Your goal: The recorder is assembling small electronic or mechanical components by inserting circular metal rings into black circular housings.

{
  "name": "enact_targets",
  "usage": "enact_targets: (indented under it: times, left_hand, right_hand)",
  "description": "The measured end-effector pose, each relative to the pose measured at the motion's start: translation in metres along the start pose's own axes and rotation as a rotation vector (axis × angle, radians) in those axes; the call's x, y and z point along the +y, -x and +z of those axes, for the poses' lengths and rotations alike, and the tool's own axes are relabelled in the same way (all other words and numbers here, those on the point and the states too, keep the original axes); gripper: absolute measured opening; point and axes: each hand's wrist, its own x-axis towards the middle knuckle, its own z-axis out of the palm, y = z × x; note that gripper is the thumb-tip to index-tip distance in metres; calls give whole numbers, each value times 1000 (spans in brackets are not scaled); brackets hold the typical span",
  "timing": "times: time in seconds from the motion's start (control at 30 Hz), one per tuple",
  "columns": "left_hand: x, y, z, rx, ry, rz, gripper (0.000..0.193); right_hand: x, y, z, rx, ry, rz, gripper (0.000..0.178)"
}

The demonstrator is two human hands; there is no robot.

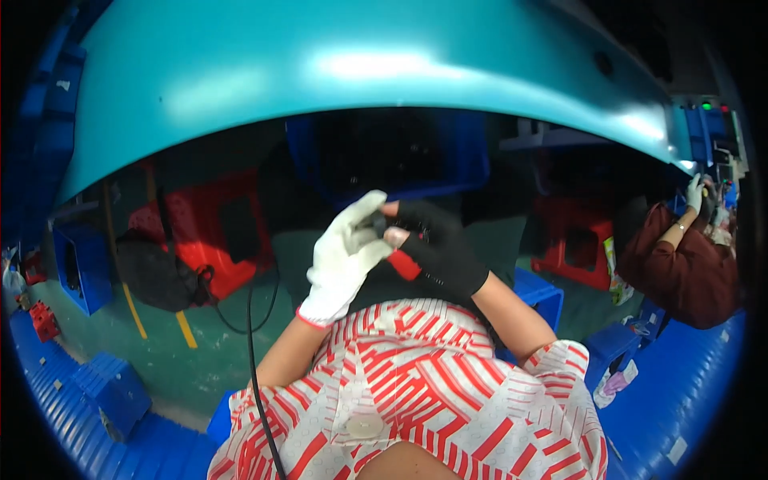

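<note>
In front of my chest, my two hands meet. My left hand [340,260] wears a white knit glove, its thumb and fingers closed round a small dark part [370,229] whose kind I cannot make out. My right hand [444,252], in a black glove with bare fingertips, curls in from the other side. Its thumb and forefinger tips come up close to the dark part. Below the right thumb shows a red piece [405,266], apparently in that hand; its shape is mostly hidden. Beyond the hands stands a blue bin [480,156] with dark, indistinct contents.
A teal, shiny surface [240,56] curves across the far side. Red stools [188,232] [596,248] stand left and right, with a black bag [156,272] by the left one. A black cable [254,368] hangs at my left. Another person [680,264] sits at far right.
</note>
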Motion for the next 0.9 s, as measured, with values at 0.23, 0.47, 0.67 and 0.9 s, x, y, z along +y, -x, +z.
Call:
enact_targets:
  times: [0.23,0.47,0.67,0.9]
  left_hand:
    - [9,-5,-9,-93,321,-110,63]
    - [5,-7,-21,-90,470,-98,51]
    - [-3,-7,-29,-76,542,-126,43]
    - [-3,-16,-30,-185,679,-85,57]
  right_hand:
    - [-70,-62,-48,155,323,-616,14]
    - [-102,-193,-148,661,1167,-795,17]
    - [-114,-214,-139,624,1445,-236,24]
    - [-91,-201,-160,510,1249,-520,22]
